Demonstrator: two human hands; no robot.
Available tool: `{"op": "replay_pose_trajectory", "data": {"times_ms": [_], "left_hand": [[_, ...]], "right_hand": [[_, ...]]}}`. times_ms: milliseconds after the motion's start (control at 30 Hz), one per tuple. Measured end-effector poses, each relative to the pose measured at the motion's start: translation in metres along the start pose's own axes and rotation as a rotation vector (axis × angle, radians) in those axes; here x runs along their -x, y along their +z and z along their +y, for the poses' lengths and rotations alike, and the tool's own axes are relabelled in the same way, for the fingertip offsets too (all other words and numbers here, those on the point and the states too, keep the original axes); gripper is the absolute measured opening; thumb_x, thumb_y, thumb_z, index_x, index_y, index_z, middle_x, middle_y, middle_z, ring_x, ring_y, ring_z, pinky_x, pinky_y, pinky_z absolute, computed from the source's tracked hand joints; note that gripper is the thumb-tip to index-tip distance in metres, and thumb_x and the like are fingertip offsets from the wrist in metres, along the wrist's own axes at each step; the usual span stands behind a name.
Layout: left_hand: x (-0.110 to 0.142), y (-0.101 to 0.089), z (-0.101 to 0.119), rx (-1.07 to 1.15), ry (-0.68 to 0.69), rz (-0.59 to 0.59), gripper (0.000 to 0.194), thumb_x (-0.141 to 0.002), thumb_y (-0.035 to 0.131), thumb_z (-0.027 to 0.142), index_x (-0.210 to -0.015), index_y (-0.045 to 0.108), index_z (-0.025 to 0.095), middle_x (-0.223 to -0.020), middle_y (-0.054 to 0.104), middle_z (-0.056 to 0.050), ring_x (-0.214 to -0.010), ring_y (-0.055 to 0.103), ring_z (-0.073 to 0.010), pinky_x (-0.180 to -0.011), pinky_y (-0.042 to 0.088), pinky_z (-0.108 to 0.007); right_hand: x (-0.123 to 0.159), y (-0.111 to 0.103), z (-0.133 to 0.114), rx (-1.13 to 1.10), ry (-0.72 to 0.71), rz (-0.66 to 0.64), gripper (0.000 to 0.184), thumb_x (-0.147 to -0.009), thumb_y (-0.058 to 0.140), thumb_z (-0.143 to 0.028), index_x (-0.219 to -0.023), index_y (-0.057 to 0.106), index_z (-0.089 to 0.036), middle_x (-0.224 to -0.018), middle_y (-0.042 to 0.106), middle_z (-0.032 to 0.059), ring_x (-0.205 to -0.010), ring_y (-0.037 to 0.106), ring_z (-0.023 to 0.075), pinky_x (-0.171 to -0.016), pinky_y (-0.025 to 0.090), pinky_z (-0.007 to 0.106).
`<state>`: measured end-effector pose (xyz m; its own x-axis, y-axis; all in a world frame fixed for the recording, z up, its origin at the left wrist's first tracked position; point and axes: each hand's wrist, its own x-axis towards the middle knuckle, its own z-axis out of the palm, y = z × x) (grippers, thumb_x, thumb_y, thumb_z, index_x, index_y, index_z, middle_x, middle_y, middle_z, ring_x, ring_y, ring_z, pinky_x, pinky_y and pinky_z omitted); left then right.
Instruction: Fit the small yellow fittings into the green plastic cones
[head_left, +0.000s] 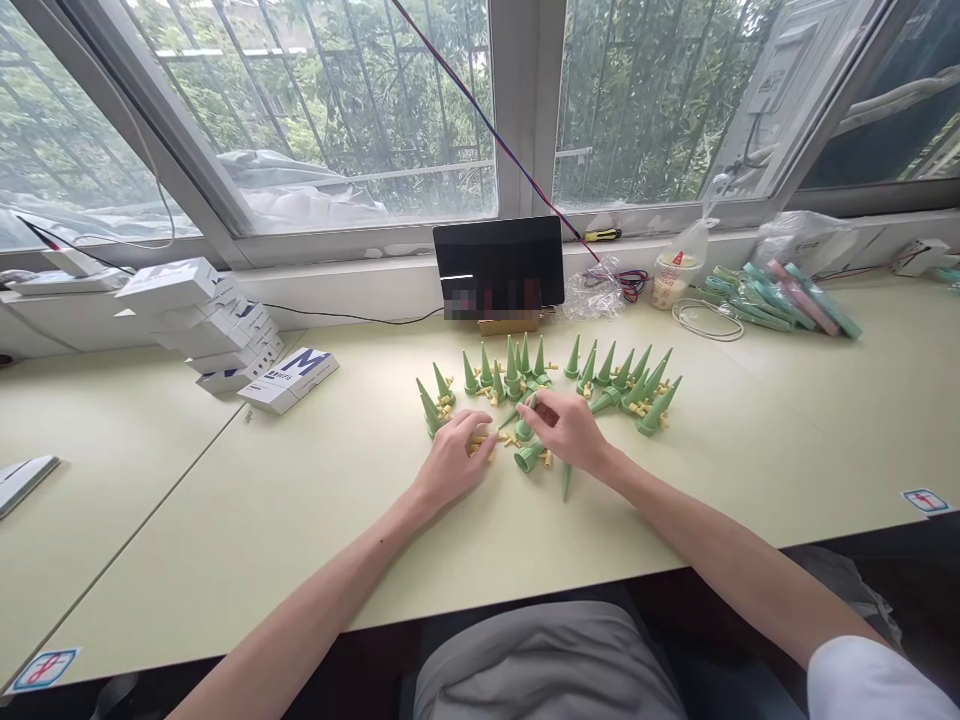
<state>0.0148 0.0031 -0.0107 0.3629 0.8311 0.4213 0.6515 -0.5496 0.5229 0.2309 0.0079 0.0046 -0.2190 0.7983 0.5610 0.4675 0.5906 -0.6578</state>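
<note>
Green cone-shaped spikes with small yellow valve pieces, like plant watering spikes, stand and lie in a loose arc on the table. My right hand (570, 428) pinches the tip of an upright green spike (524, 430) near the middle. Left of it, my left hand (456, 455) rests low with thumb and fingers apart, curved beside loose yellow valves (511, 439); I see nothing held in it. A spike lying on its side (528, 458) shows its hollow base towards me. Another spike's tip (566, 484) pokes out below my right wrist.
Behind the spikes a dark-screened tablet (499, 265) leans on a stand. White boxes (217, 325) are stacked at the left. A bagged drink cup (673, 278), a white cable (707, 319) and green and pink packets (787, 298) lie at the right.
</note>
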Motion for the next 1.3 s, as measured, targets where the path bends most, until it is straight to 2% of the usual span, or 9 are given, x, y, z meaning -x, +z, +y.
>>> {"op": "replay_pose_trajectory", "data": {"times_ms": [100, 200, 300, 433, 667, 833, 1100, 1200, 1300], "left_hand": [[0.001, -0.001, 0.004, 0.041, 0.04, 0.0, 0.02, -0.095, 0.057, 0.032, -0.111, 0.064, 0.022, -0.112, 0.07, -0.007, -0.1, 0.067, -0.021, -0.09, 0.053, -0.035], [0.003, -0.001, 0.009, 0.091, 0.082, -0.015, 0.026, -0.095, 0.058, 0.032, -0.118, 0.063, 0.022, -0.118, 0.07, -0.008, -0.106, 0.067, -0.0224, -0.094, 0.053, -0.037], [0.004, -0.001, 0.011, 0.128, 0.127, -0.049, 0.031, -0.095, 0.057, 0.029, -0.125, 0.061, 0.024, -0.122, 0.069, -0.009, -0.111, 0.066, -0.0233, -0.097, 0.052, -0.038], [0.005, 0.0, 0.011, 0.131, 0.144, -0.068, 0.028, -0.096, 0.056, 0.026, -0.123, 0.062, 0.023, -0.117, 0.069, -0.009, -0.106, 0.066, -0.022, -0.093, 0.053, -0.035], [0.004, 0.0, 0.01, 0.068, 0.108, 0.008, 0.018, -0.092, 0.063, 0.03, -0.106, 0.061, 0.02, -0.098, 0.066, -0.006, -0.086, 0.063, -0.0187, -0.077, 0.05, -0.03], [0.003, -0.003, 0.016, 0.089, 0.105, 0.028, 0.014, -0.088, 0.066, 0.03, -0.093, 0.058, 0.02, -0.086, 0.06, -0.003, -0.076, 0.056, -0.0163, -0.07, 0.046, -0.029], [0.002, -0.009, 0.022, 0.175, 0.122, -0.071, 0.02, -0.091, 0.059, 0.027, -0.109, 0.064, 0.019, -0.096, 0.068, -0.006, -0.086, 0.061, -0.0193, -0.079, 0.049, -0.033], [0.002, -0.006, 0.019, 0.164, 0.096, -0.053, 0.021, -0.091, 0.06, 0.027, -0.109, 0.065, 0.019, -0.093, 0.069, -0.006, -0.084, 0.06, -0.0195, -0.078, 0.049, -0.033], [0.002, -0.003, 0.016, 0.166, 0.059, 0.009, 0.018, -0.09, 0.061, 0.026, -0.107, 0.065, 0.019, -0.092, 0.068, -0.005, -0.08, 0.059, -0.0175, -0.074, 0.048, -0.031]], "right_hand": [[0.001, -0.001, -0.006, -0.069, 0.01, 0.012, 0.035, -0.098, 0.052, -0.04, -0.07, 0.051, -0.02, -0.06, 0.048, -0.0019, -0.054, 0.042, 0.0121, -0.054, 0.036, 0.026], [0.003, 0.0, -0.01, -0.134, 0.01, -0.041, 0.031, -0.1, 0.049, -0.043, -0.083, 0.06, -0.019, -0.063, 0.053, -0.0007, -0.055, 0.045, 0.0128, -0.055, 0.039, 0.026], [0.005, 0.003, -0.012, -0.18, -0.007, -0.096, 0.03, -0.101, 0.048, -0.043, -0.093, 0.064, -0.019, -0.066, 0.056, 0.0, -0.056, 0.048, 0.0131, -0.055, 0.041, 0.026], [0.006, 0.006, -0.013, -0.202, -0.013, -0.104, 0.029, -0.101, 0.049, -0.042, -0.096, 0.064, -0.018, -0.072, 0.061, 0.0022, -0.06, 0.051, 0.0137, -0.057, 0.043, 0.026], [0.005, 0.003, -0.014, -0.236, 0.087, -0.089, 0.025, -0.099, 0.053, -0.042, -0.095, 0.062, -0.019, -0.069, 0.058, 0.0008, -0.057, 0.05, 0.0136, -0.056, 0.043, 0.027], [0.005, 0.003, -0.017, -0.333, 0.12, -0.133, 0.025, -0.099, 0.052, -0.044, -0.095, 0.059, -0.02, -0.078, 0.061, 0.0021, -0.06, 0.054, 0.0137, -0.058, 0.047, 0.028], [0.005, 0.001, -0.016, -0.438, 0.164, -0.137, 0.025, -0.1, 0.05, -0.045, -0.095, 0.054, -0.021, -0.073, 0.055, -0.0006, -0.057, 0.053, 0.0132, -0.058, 0.047, 0.028], [0.005, 0.002, -0.014, -0.43, 0.175, -0.132, 0.025, -0.1, 0.049, -0.044, -0.097, 0.055, -0.021, -0.075, 0.057, 0.0002, -0.058, 0.054, 0.0135, -0.058, 0.048, 0.028], [0.003, 0.002, -0.011, -0.324, 0.161, -0.094, 0.024, -0.1, 0.049, -0.041, -0.096, 0.058, -0.02, -0.078, 0.06, 0.0023, -0.06, 0.055, 0.0139, -0.058, 0.047, 0.028]]}}
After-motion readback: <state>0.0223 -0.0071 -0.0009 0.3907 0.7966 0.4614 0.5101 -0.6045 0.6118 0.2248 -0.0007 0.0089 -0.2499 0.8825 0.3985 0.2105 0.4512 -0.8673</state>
